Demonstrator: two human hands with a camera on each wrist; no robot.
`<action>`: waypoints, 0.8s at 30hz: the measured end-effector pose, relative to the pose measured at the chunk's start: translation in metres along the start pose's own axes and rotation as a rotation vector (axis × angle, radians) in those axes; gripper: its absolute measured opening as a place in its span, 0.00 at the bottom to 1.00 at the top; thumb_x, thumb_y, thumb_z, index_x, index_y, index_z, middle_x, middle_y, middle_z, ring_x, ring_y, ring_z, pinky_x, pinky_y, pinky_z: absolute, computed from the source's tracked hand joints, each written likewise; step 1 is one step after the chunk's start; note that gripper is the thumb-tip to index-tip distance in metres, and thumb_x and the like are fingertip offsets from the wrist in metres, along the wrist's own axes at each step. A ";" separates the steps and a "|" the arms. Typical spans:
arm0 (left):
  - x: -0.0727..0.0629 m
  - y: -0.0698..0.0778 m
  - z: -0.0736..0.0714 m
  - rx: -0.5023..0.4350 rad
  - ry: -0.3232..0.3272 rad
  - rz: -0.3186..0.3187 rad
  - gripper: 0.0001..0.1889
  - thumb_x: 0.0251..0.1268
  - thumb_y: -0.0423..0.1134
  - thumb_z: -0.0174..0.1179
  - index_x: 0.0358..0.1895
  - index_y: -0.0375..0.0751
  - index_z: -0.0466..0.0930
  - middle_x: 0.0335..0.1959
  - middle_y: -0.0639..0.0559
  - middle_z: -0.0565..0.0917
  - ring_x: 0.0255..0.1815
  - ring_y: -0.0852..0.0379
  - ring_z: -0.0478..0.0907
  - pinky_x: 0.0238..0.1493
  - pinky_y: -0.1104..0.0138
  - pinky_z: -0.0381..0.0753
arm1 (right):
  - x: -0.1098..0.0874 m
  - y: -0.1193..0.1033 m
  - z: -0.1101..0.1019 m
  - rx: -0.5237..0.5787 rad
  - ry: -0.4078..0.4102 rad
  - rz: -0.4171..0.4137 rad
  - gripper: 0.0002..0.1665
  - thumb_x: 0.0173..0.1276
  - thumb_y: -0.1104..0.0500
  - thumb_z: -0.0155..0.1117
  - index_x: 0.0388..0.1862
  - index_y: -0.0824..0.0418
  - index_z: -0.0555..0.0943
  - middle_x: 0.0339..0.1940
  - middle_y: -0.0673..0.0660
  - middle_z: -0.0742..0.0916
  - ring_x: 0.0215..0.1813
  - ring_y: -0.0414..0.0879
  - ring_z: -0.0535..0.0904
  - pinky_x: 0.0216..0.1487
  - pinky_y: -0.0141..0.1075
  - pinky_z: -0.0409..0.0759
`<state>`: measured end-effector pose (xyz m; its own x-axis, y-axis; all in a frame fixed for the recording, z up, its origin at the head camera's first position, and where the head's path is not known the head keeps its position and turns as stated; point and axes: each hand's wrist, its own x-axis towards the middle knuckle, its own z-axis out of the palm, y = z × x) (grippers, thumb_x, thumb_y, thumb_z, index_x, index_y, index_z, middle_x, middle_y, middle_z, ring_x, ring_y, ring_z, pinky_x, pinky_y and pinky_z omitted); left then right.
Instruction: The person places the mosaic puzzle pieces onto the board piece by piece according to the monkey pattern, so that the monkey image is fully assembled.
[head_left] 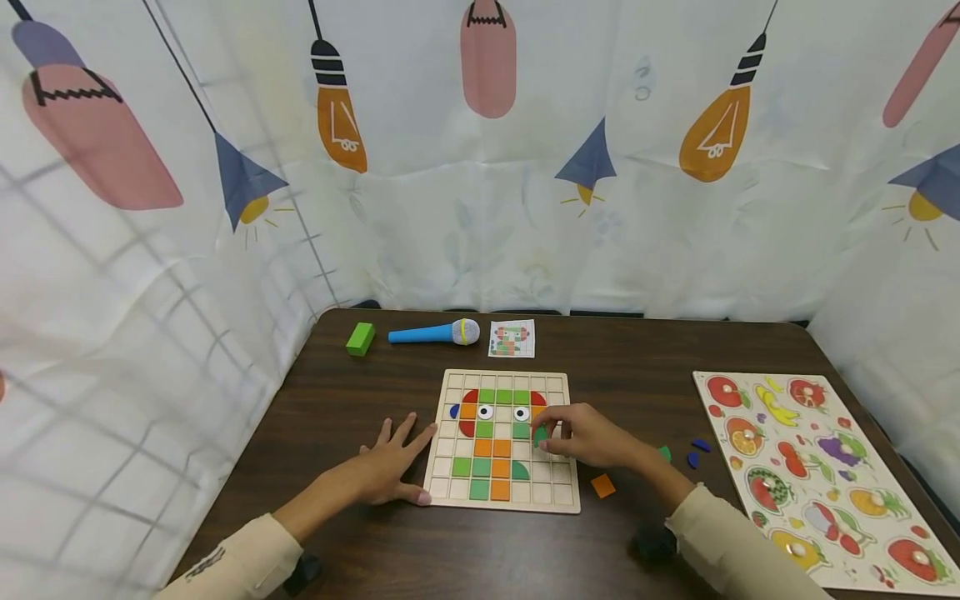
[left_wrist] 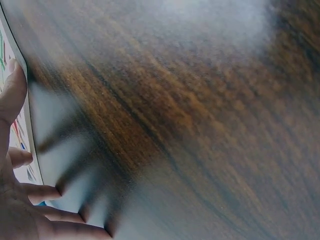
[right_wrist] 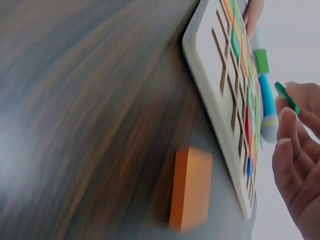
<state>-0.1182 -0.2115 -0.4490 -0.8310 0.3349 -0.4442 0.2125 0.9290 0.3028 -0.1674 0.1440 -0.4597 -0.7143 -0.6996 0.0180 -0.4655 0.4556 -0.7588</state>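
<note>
A pale grid board lies flat on the dark table, partly filled with green, orange and red tiles and two eye tiles. My left hand rests spread at its left side, with thumb and fingers at the edge; the left wrist view shows that hand beside the board's rim. Over the right part of the board, my right hand pinches a dark green rounded tile between thumb and fingers. This thin tile appears tilted, above the board, in the right wrist view.
An orange square tile lies right of the board. Blue half-round tiles and a green tile lie beyond it. A fruit puzzle board covers the right. Behind are a green block, toy microphone and pattern card.
</note>
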 end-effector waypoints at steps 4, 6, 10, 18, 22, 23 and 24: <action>-0.001 -0.001 0.001 -0.009 0.014 0.014 0.56 0.53 0.64 0.70 0.81 0.51 0.50 0.81 0.32 0.47 0.77 0.18 0.42 0.57 0.22 0.60 | 0.014 -0.005 0.013 -0.011 0.026 -0.010 0.15 0.67 0.55 0.72 0.50 0.58 0.84 0.29 0.45 0.81 0.26 0.34 0.71 0.29 0.27 0.72; -0.001 -0.001 0.001 -0.006 0.018 0.016 0.55 0.53 0.64 0.70 0.81 0.51 0.50 0.81 0.32 0.47 0.77 0.18 0.43 0.57 0.22 0.60 | 0.021 -0.007 0.020 -0.011 0.031 -0.005 0.15 0.67 0.55 0.72 0.51 0.59 0.85 0.29 0.45 0.80 0.26 0.34 0.71 0.29 0.26 0.71; -0.002 -0.002 0.001 -0.002 0.022 0.017 0.55 0.54 0.64 0.70 0.81 0.51 0.50 0.81 0.32 0.47 0.77 0.18 0.43 0.57 0.22 0.60 | 0.036 -0.016 0.034 -0.005 0.022 0.014 0.17 0.68 0.57 0.70 0.54 0.60 0.85 0.32 0.45 0.83 0.25 0.35 0.70 0.29 0.27 0.71; -0.002 -0.002 0.002 -0.009 0.022 0.022 0.55 0.54 0.64 0.69 0.81 0.50 0.50 0.81 0.32 0.47 0.77 0.18 0.42 0.57 0.22 0.60 | 0.062 -0.037 0.060 -0.021 0.024 0.073 0.11 0.66 0.58 0.71 0.47 0.56 0.86 0.26 0.43 0.83 0.29 0.36 0.73 0.33 0.29 0.72; -0.003 -0.002 0.002 -0.009 0.024 0.029 0.54 0.55 0.64 0.69 0.81 0.50 0.50 0.81 0.32 0.47 0.77 0.18 0.42 0.56 0.21 0.60 | 0.072 -0.042 0.070 -0.054 0.029 0.079 0.10 0.65 0.56 0.72 0.45 0.56 0.86 0.23 0.41 0.82 0.30 0.35 0.74 0.36 0.29 0.74; -0.003 -0.002 0.002 -0.010 0.025 0.032 0.54 0.55 0.64 0.69 0.81 0.50 0.50 0.81 0.31 0.47 0.77 0.18 0.42 0.56 0.21 0.60 | 0.074 -0.043 0.071 -0.061 0.030 0.082 0.10 0.65 0.56 0.72 0.45 0.56 0.87 0.23 0.42 0.81 0.29 0.35 0.74 0.35 0.29 0.74; -0.003 -0.002 0.002 -0.010 0.027 0.035 0.55 0.55 0.64 0.69 0.81 0.50 0.50 0.81 0.31 0.47 0.76 0.17 0.42 0.56 0.21 0.60 | 0.075 -0.044 0.073 -0.076 0.033 0.085 0.11 0.65 0.55 0.73 0.45 0.56 0.87 0.23 0.41 0.81 0.28 0.34 0.73 0.35 0.28 0.74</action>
<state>-0.1152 -0.2139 -0.4495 -0.8368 0.3627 -0.4102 0.2369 0.9152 0.3261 -0.1629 0.0313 -0.4725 -0.7689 -0.6390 -0.0220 -0.4398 0.5535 -0.7073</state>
